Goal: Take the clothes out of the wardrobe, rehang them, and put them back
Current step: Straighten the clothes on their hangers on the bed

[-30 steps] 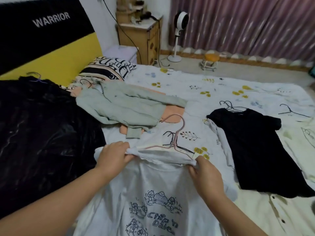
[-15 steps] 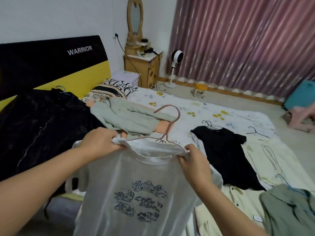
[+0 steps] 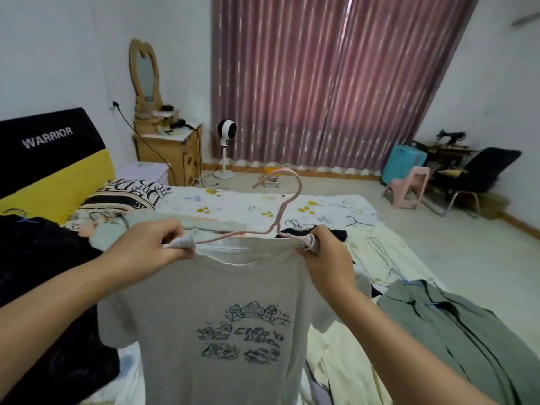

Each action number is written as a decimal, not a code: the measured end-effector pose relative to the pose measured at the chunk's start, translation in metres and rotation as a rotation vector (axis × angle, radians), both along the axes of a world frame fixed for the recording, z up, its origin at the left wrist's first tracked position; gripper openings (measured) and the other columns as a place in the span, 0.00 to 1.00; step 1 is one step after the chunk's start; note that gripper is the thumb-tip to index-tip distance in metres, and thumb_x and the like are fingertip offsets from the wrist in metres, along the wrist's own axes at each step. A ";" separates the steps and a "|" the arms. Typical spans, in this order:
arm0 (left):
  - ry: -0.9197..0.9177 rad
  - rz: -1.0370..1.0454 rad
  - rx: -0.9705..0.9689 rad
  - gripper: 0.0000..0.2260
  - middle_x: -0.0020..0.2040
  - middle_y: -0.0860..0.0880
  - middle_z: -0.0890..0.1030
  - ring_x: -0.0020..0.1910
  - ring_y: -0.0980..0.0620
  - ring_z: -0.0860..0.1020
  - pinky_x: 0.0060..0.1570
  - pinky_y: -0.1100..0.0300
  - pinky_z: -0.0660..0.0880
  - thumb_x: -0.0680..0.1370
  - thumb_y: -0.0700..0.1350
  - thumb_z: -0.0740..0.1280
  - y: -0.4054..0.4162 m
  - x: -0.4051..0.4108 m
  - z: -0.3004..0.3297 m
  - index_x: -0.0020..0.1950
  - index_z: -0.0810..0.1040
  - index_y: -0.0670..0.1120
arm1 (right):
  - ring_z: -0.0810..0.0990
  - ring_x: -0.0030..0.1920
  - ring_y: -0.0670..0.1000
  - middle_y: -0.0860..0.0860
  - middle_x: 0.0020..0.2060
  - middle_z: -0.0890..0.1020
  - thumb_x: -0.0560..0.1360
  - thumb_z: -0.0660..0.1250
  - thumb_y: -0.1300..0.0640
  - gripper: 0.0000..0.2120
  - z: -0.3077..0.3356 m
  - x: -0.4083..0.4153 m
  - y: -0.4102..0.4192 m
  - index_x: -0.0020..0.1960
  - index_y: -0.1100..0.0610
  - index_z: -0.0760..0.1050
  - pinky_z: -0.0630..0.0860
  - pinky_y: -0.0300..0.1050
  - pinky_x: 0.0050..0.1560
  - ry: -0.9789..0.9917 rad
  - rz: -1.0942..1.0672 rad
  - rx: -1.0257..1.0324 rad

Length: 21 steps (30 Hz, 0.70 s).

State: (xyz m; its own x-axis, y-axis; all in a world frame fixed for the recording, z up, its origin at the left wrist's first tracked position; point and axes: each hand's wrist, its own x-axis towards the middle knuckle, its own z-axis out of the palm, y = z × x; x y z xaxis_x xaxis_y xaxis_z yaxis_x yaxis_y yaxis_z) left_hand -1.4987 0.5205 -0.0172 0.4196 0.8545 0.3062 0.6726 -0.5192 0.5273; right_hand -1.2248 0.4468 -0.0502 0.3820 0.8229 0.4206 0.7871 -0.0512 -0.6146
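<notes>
I hold a white T-shirt (image 3: 216, 311) up in front of me, above the bed (image 3: 292, 206). Its cotton looks soft and a little limp, with a ribbed round neckline and a dark line-drawn cartoon print across the chest. A thin pink hanger (image 3: 280, 211) sits inside the neck, its wire-slim arms sloping out to the shoulders and its hook curling up and to the left. My left hand (image 3: 149, 247) pinches the bunched fabric over the hanger's left end, fingers curled tight around it. My right hand (image 3: 327, 252) grips the right shoulder the same way, the cloth gathered into a small knot over the hanger's tip.

On the bed lie more clothes: a glossy black garment (image 3: 43, 276) at my left, a pale green top (image 3: 140, 220) behind my left hand, a cream shirt (image 3: 374, 252) and a grey-green garment (image 3: 455, 340) at my right. The bedsheet is white with small yellow prints.

A second ago the shirt lay flat on the mattress with my hands at its shoulders; half a second ago it was partly raised. It now hangs freely from my hands, higher up, and the view has lifted to take in the striped mauve curtain (image 3: 321, 83), the round white fan (image 3: 226, 130) and the wooden bedside cabinet (image 3: 172, 153).
</notes>
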 end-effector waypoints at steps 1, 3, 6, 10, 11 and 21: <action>-0.004 -0.019 0.016 0.09 0.33 0.49 0.78 0.34 0.50 0.73 0.33 0.58 0.63 0.70 0.47 0.74 -0.003 -0.002 0.001 0.38 0.76 0.45 | 0.67 0.36 0.52 0.48 0.33 0.70 0.73 0.68 0.60 0.12 0.003 -0.003 -0.007 0.40 0.56 0.64 0.56 0.46 0.33 -0.003 -0.022 0.013; -0.017 -0.061 0.048 0.07 0.33 0.50 0.77 0.34 0.52 0.73 0.33 0.58 0.63 0.70 0.46 0.74 -0.010 -0.005 0.003 0.37 0.76 0.49 | 0.66 0.32 0.47 0.45 0.30 0.67 0.73 0.69 0.61 0.18 0.007 -0.009 -0.023 0.35 0.51 0.60 0.60 0.38 0.30 -0.014 -0.073 0.048; -0.023 -0.153 0.094 0.07 0.32 0.52 0.78 0.34 0.54 0.73 0.33 0.57 0.64 0.70 0.46 0.73 -0.022 -0.003 0.006 0.35 0.76 0.54 | 0.67 0.32 0.47 0.47 0.30 0.69 0.73 0.69 0.60 0.17 0.010 -0.016 -0.047 0.34 0.52 0.61 0.60 0.39 0.32 -0.036 -0.144 0.098; -0.030 -0.256 0.126 0.06 0.31 0.51 0.77 0.33 0.52 0.73 0.34 0.55 0.67 0.71 0.47 0.72 -0.033 0.006 0.005 0.36 0.78 0.51 | 0.72 0.39 0.55 0.53 0.35 0.75 0.75 0.67 0.59 0.09 0.012 -0.015 -0.084 0.39 0.59 0.69 0.63 0.48 0.38 -0.056 -0.234 0.115; -0.033 -0.282 0.136 0.06 0.30 0.51 0.77 0.33 0.51 0.73 0.34 0.54 0.68 0.71 0.47 0.72 -0.035 0.010 0.004 0.37 0.77 0.51 | 0.71 0.38 0.54 0.51 0.34 0.74 0.75 0.67 0.60 0.09 0.013 -0.014 -0.093 0.38 0.57 0.69 0.62 0.47 0.37 -0.064 -0.250 0.127; -0.111 -0.512 0.102 0.07 0.31 0.47 0.77 0.33 0.47 0.73 0.33 0.57 0.64 0.71 0.46 0.73 -0.075 0.091 -0.003 0.39 0.77 0.44 | 0.72 0.35 0.53 0.51 0.32 0.75 0.74 0.68 0.60 0.08 0.017 0.030 -0.193 0.39 0.62 0.74 0.65 0.47 0.36 -0.116 -0.483 0.132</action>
